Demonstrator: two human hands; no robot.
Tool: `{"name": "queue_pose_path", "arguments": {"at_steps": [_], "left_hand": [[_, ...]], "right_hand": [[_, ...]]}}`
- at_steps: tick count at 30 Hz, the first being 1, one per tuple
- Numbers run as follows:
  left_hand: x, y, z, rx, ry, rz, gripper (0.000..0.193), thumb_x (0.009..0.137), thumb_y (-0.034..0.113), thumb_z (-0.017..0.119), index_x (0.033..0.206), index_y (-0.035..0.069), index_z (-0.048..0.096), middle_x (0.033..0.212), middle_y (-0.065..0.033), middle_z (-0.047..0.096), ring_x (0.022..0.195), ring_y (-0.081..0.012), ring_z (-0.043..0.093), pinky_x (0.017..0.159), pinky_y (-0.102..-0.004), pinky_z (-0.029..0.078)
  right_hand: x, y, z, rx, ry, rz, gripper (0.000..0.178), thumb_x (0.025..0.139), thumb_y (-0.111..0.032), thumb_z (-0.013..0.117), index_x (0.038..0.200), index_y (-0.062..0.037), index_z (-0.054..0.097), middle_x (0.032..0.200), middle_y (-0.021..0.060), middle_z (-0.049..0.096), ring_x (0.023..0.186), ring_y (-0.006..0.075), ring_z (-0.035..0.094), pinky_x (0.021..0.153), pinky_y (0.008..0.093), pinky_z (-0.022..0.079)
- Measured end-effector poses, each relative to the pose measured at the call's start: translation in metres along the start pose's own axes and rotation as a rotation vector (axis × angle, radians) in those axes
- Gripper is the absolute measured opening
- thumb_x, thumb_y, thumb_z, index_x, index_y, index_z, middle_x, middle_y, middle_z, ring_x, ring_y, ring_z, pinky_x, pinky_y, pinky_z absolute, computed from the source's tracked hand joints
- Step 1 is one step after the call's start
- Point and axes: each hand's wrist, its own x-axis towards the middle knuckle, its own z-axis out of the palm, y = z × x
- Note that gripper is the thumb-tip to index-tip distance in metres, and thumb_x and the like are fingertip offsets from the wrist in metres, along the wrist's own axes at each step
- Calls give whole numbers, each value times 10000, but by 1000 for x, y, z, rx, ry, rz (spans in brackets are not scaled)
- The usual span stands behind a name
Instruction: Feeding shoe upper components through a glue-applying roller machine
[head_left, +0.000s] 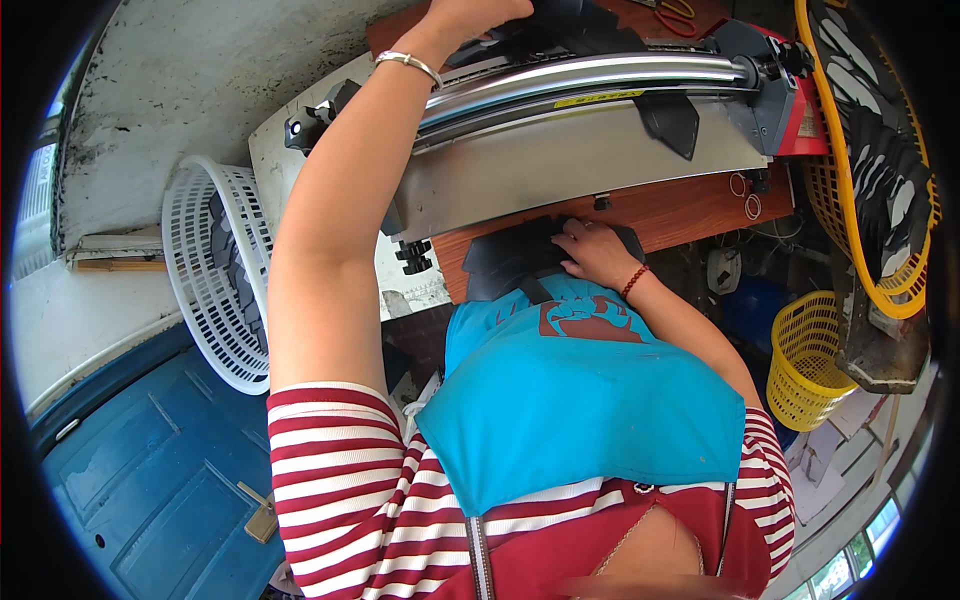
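Note:
My left hand [478, 14] reaches over the roller machine [600, 75] to flat black pieces [575, 25] on its far side. The top edge of the view cuts off part of that hand, so its grip does not show. My right hand [597, 252] lies on flat, dark cut pieces [510, 258] at the near edge of the brown table, with its fingers apart. One black piece with a pointed end [668, 122] sticks out from under the rollers onto the metal plate [520, 185].
A white plastic basket [215, 270] with dark pieces stands at the left. On the right, a large yellow-orange basket [840, 130] holds many black and white pieces, above a smaller yellow basket [805, 350]. Orange-handled scissors [677, 17] lie behind the machine.

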Motion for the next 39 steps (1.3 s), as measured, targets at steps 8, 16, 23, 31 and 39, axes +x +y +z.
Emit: {"name": "queue_pose_path", "arguments": {"at_steps": [8,16,23,31,39], "left_hand": [[-23,40,-38,-325,244,-340,75,904,87,648,946,42,604,869,-66,596,762,-193,594,595,-349,556],[-36,17,6,276,567,591,223,877,104,641,1085,85,720,1090,-118,674,875,-248,660,720,-369,551],[-12,-13,30,458,-208,155,258,871,223,659,1062,122,800,985,-142,707,870,-295,676,851,-391,535],[1,-19,19,-52,-33,-91,206,849,192,770,995,49,749,848,-49,713,820,-198,684,766,-337,578],[-22,19,-41,-556,181,-267,63,895,73,705,944,50,672,825,-36,646,750,-162,644,617,-344,581]], "right_hand": [[-5,-24,-66,262,193,-14,216,769,-63,720,982,-90,739,859,77,647,753,267,679,647,374,558],[-18,-48,-203,23,443,154,279,707,63,691,961,-50,717,795,68,624,622,237,631,544,349,502],[29,2,-158,-110,615,149,275,751,22,710,1010,-70,718,855,60,630,662,260,642,579,361,511],[0,-17,-62,172,138,-6,379,787,-134,795,1152,-98,702,998,84,668,840,288,680,711,382,561],[6,0,-16,51,-341,-55,545,781,-253,822,1272,-95,646,1246,127,589,1091,324,629,913,428,549]]}}
